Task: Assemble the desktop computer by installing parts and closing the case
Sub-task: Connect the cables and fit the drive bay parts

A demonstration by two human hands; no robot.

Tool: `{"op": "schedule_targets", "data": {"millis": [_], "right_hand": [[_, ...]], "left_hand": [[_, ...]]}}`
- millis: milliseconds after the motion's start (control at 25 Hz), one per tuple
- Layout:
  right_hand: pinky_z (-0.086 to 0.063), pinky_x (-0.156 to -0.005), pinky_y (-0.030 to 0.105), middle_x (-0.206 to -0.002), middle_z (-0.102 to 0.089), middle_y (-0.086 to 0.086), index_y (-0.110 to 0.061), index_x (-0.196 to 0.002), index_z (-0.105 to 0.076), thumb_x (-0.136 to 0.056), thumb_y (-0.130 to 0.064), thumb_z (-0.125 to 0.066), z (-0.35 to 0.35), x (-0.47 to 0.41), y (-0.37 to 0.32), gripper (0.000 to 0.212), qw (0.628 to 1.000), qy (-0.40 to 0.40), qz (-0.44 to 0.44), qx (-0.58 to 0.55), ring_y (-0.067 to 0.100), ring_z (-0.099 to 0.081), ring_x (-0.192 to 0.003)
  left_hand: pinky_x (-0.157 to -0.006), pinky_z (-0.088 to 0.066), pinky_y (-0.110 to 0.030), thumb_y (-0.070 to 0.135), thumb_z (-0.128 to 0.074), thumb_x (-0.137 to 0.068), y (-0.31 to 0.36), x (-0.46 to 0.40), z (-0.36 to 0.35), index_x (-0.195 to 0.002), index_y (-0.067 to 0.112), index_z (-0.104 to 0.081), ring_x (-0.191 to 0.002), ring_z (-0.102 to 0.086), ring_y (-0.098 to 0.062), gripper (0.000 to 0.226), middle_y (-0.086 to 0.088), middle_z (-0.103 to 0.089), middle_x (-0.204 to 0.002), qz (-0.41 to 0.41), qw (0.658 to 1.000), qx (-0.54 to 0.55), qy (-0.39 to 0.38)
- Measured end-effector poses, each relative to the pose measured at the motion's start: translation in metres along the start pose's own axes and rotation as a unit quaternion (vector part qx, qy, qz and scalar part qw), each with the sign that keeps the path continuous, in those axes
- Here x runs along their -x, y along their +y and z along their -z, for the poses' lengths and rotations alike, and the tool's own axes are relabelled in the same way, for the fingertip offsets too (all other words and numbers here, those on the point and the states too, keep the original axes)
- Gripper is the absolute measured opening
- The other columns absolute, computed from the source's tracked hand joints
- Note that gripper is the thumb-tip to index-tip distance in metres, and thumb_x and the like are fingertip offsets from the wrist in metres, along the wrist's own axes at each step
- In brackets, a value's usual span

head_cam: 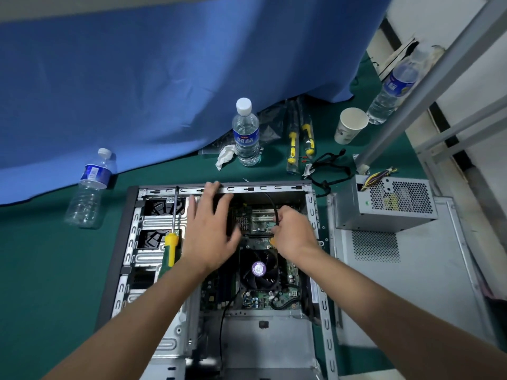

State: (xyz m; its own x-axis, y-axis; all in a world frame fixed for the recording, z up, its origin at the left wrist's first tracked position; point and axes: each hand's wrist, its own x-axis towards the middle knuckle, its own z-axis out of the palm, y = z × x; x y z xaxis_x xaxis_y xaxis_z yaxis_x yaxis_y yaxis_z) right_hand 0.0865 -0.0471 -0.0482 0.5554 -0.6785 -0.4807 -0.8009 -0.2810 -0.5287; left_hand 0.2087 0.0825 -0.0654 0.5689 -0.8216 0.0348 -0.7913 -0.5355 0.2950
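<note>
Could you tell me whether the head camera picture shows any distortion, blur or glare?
Head view: wide-angle bending curves the grey metal post; the open grey computer case is sharp at centre; the left hand is slightly soft; lighting is even, with no strong glare.

Soft, even light falls from above, fairly dim overall, with a cool cast. The left hand [210, 229] and right hand [295, 233] are evenly lit and fairly sharp. Just beyond the fingers, the inside of the computer case [312, 204] sinks into deep shadow. Faint glare shows on the metal rim past the left fingertips. Far from the hands, the wide lens bends straight lines, and the near corners go soft and smeared.
</note>
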Motion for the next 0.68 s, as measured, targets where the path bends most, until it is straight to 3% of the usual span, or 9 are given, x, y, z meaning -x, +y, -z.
{"op": "schedule_targets", "data": {"millis": [80,120,200,280,400,480,600,680], "right_hand": [[-0.043,-0.062,0.029,-0.081,-0.061,0.004,-0.012,-0.096,-0.053,-0.096,-0.008,-0.057,0.003,-0.003,-0.001,0.006,1.000,-0.011,-0.012,-0.010,0.020,-0.057,-0.074],[-0.046,-0.066,0.030,-0.084,-0.063,0.005,-0.013,-0.095,-0.055,-0.095,-0.010,-0.059,0.004,-0.004,-0.001,0.005,1.000,-0.014,-0.018,-0.014,0.022,-0.060,-0.078],[-0.054,-0.079,0.037,-0.090,-0.067,0.008,-0.012,-0.092,-0.057,-0.093,-0.009,-0.061,0.006,-0.005,-0.001,0.005,0.998,-0.024,-0.033,-0.043,0.026,-0.065,-0.087],[-0.055,-0.084,0.044,-0.091,-0.068,0.012,-0.010,-0.089,-0.060,-0.090,-0.007,-0.062,0.009,-0.007,-0.002,0.004,0.995,-0.036,-0.048,-0.085,0.031,-0.067,-0.090],[-0.055,-0.085,0.045,-0.096,-0.069,0.015,-0.007,-0.092,-0.064,-0.091,-0.006,-0.060,0.013,-0.005,-0.002,0.004,0.994,-0.053,-0.042,-0.081,0.033,-0.067,-0.092],[-0.057,-0.084,0.040,-0.100,-0.070,0.011,-0.010,-0.102,-0.067,-0.094,-0.009,-0.055,0.022,-0.004,-0.004,0.014,1.000,0.002,0.027,-0.004,0.028,-0.067,-0.089],[-0.050,-0.080,0.026,-0.098,-0.070,0.006,-0.012,-0.107,-0.066,-0.095,-0.009,-0.052,0.051,-0.027,-0.011,0.019,0.972,0.193,0.136,0.023,0.021,-0.065,-0.088],[-0.047,-0.082,0.030,-0.102,-0.067,0.006,-0.010,-0.107,-0.064,-0.098,-0.016,-0.048,0.065,-0.053,-0.013,0.019,0.970,0.203,0.132,0.021,0.023,-0.059,-0.096]], "left_hand": [[-0.105,-0.037,-0.046,0.038,-0.060,-0.085,0.019,0.012,-0.004,-0.115,0.016,-0.059,-0.124,-0.047,-0.031,0.037,-0.009,-0.050,-0.128,-0.065,0.998,-0.015,-0.001],[-0.094,-0.043,-0.039,0.041,-0.059,-0.087,0.032,0.019,-0.006,-0.112,0.018,-0.060,-0.111,-0.052,-0.026,0.034,-0.003,-0.053,-0.117,-0.063,0.997,0.013,-0.046],[-0.082,-0.044,-0.031,0.044,-0.062,-0.091,0.053,0.025,-0.010,-0.116,0.020,-0.062,-0.099,-0.056,-0.021,0.034,0.001,-0.054,-0.110,0.027,0.982,0.113,-0.148],[-0.077,-0.043,-0.029,0.038,-0.068,-0.090,0.061,0.019,-0.017,-0.114,0.019,-0.066,-0.093,-0.061,-0.022,0.030,0.000,-0.058,-0.110,0.106,0.966,0.180,-0.154],[-0.072,-0.051,-0.031,0.029,-0.075,-0.086,0.063,0.011,-0.025,-0.103,0.015,-0.070,-0.076,-0.065,-0.023,0.023,-0.003,-0.070,-0.101,0.156,0.948,0.243,-0.137],[-0.066,-0.056,-0.036,0.026,-0.077,-0.085,0.064,0.011,-0.032,-0.097,0.016,-0.070,-0.065,-0.062,-0.024,0.018,-0.005,-0.071,-0.091,0.190,0.927,0.293,-0.136],[-0.068,-0.058,-0.041,0.026,-0.078,-0.084,0.065,0.006,-0.044,-0.094,0.018,-0.069,-0.073,-0.064,-0.024,0.015,-0.001,-0.068,-0.085,0.229,0.911,0.319,-0.124],[-0.076,-0.056,-0.034,0.029,-0.080,-0.082,0.068,-0.004,-0.054,-0.092,0.021,-0.070,-0.082,-0.066,-0.020,0.017,0.003,-0.069,-0.086,0.235,0.908,0.325,-0.119]]}}
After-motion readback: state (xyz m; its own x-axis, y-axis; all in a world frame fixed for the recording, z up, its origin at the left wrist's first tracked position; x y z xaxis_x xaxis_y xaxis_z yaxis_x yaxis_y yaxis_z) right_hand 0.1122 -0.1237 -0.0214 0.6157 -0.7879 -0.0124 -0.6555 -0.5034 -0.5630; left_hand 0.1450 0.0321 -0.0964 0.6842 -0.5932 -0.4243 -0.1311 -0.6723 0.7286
